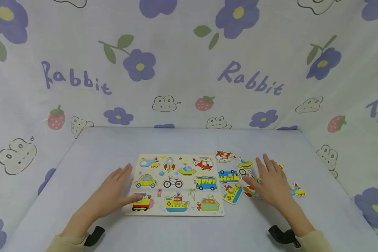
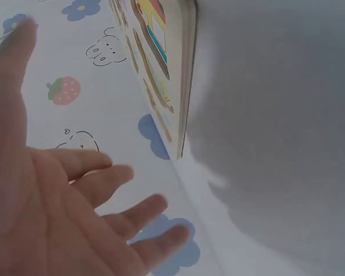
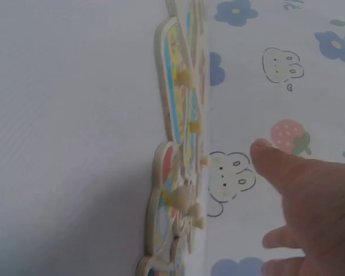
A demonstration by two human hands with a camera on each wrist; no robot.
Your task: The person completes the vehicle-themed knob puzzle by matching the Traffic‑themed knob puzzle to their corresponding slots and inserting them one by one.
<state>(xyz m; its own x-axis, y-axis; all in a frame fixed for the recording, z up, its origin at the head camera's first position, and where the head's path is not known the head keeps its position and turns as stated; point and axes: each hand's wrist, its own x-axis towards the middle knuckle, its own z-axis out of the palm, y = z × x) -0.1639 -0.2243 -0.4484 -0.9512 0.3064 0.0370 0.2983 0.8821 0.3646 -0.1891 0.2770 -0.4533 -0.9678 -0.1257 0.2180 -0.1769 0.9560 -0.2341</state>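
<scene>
A wooden puzzle board point(image 1: 176, 190) with printed vehicle pictures lies on the table. My left hand point(image 1: 113, 190) is at its left edge, thumb over the train picture. In the left wrist view its fingers point(image 2: 141, 214) are spread and hold nothing. Knobbed puzzle pieces lie to the right of the board: a helicopter point(image 1: 225, 156), a flying saucer point(image 1: 245, 162), an upside-down bus point(image 1: 229, 176), a tilted ship point(image 1: 232, 193) and a plane point(image 1: 298, 190). Over the pile is my right hand point(image 1: 271, 183), fingers apart, partly hiding several pieces, the bicycle point(image 1: 244, 172) among them.
A white cloth covers the table point(image 1: 176, 234). Behind it hangs a curtain point(image 1: 182, 77) with flowers, rabbits and strawberries. Black wrist straps show at the left wrist point(image 1: 94, 236) and the right wrist point(image 1: 283, 236).
</scene>
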